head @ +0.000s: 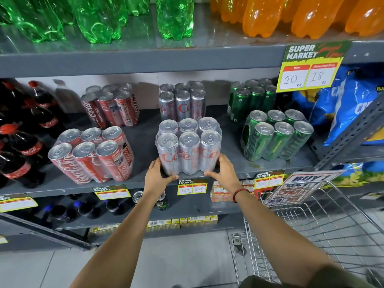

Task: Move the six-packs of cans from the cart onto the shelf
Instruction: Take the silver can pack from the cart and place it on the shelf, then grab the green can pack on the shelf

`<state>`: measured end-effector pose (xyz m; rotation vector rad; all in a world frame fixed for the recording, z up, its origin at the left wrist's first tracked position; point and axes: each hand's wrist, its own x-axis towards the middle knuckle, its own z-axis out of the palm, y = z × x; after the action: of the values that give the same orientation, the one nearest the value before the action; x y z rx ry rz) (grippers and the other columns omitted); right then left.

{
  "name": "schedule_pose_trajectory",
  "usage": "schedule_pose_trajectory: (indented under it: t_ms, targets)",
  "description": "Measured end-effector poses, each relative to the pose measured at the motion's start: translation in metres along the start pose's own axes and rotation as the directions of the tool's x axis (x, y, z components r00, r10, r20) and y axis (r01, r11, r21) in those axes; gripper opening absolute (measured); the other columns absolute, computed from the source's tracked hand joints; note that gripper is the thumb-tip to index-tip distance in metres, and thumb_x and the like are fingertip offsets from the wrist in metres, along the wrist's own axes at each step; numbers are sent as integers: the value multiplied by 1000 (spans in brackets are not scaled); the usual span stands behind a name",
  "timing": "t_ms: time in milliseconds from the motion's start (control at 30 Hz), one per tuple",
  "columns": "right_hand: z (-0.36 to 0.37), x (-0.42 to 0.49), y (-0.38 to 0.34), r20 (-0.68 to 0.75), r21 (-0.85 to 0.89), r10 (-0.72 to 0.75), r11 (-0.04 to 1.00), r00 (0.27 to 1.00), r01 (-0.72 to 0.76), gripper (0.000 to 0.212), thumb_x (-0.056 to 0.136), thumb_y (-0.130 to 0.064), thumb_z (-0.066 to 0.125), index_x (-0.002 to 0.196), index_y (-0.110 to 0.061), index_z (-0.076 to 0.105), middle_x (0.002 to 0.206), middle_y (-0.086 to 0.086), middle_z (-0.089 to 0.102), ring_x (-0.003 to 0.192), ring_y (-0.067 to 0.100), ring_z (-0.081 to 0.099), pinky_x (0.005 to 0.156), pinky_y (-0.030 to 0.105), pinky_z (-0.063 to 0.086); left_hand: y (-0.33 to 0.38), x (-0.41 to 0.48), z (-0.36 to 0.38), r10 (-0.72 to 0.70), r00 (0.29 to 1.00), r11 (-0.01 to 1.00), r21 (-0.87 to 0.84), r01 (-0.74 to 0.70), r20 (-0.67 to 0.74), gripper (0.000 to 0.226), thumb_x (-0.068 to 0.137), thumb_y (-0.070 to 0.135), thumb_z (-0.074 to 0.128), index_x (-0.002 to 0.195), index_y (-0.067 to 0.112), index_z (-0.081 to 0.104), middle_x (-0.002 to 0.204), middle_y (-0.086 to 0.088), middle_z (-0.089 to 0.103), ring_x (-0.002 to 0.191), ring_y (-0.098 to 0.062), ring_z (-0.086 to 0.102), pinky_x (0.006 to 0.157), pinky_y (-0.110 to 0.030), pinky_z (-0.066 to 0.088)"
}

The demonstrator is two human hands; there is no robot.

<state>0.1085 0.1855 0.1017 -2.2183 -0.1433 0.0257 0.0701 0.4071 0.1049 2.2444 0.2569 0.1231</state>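
Note:
A shrink-wrapped six-pack of silver cans (189,146) stands upright at the front edge of the grey middle shelf (145,129). My left hand (158,176) grips its lower left corner and my right hand (223,171) grips its lower right corner. A second silver six-pack (182,101) stands behind it. Two red six-packs (91,154) (111,106) stand to the left and two green six-packs (277,135) (252,96) to the right. The wire cart (324,221) is at the lower right; no six-pack shows in the visible part of its basket.
Dark cola bottles (22,142) fill the shelf's left end. Blue snack bags (349,104) sit at the right. Green bottles (97,17) and orange bottles (291,15) stand on the shelf above. Price tags (192,187) hang from the shelf edge; loose cans and small cartons sit below.

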Motion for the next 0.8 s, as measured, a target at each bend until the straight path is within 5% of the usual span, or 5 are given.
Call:
schedule_pose_trajectory:
  t_ms: [233, 433, 567, 667, 800]
  targets:
    - [-2, -2, -3, -28, 3, 8, 1000, 1000, -8, 68, 62, -21, 82, 120, -11, 49, 119, 13, 55, 114, 27, 52, 100, 38, 43, 9, -8, 6, -54, 998, 998, 14, 54, -19, 72, 70, 21, 80, 130, 9, 41, 129, -12, 50, 120, -27, 48, 97, -39, 42]
    - [-20, -15, 9, -143, 135, 55, 990, 988, -36, 78, 67, -25, 79, 133, -11, 41, 120, -1, 43, 106, 12, 48, 95, 30, 44, 49, -56, 37, -223, 862, 968, -204, 143, -455, 36, 80, 10, 67, 111, 1, 49, 107, -13, 50, 85, -22, 47, 76, -26, 38]
    - [-64, -20, 38, -329, 116, 78, 992, 941, -42, 46, 75, -20, 72, 118, -10, 56, 113, 6, 54, 96, 13, 54, 86, 23, 46, 79, -65, 74, 50, 987, 970, -228, -85, -153, 7, 84, 9, 62, 88, 13, 58, 85, -4, 62, 68, -12, 57, 62, -19, 44]
    - [-101, -18, 72, -482, 202, 201, 973, 853, -115, 25, 77, -7, 68, 101, -3, 63, 101, 16, 63, 89, 27, 62, 86, 34, 51, 107, -54, 109, 222, 969, 970, -120, -209, 106, 10, 85, 11, 62, 95, 12, 63, 89, -3, 64, 68, 1, 56, 67, -2, 44]
    - [-145, -12, 112, -547, 320, 362, 924, 755, -210, 29, 74, 4, 64, 101, -1, 57, 93, 9, 57, 87, 26, 57, 83, 39, 51, 140, -24, 148, 231, 940, 973, -62, -223, 251, 51, 82, 17, 64, 130, 7, 50, 123, -11, 54, 105, -20, 60, 97, -33, 47]
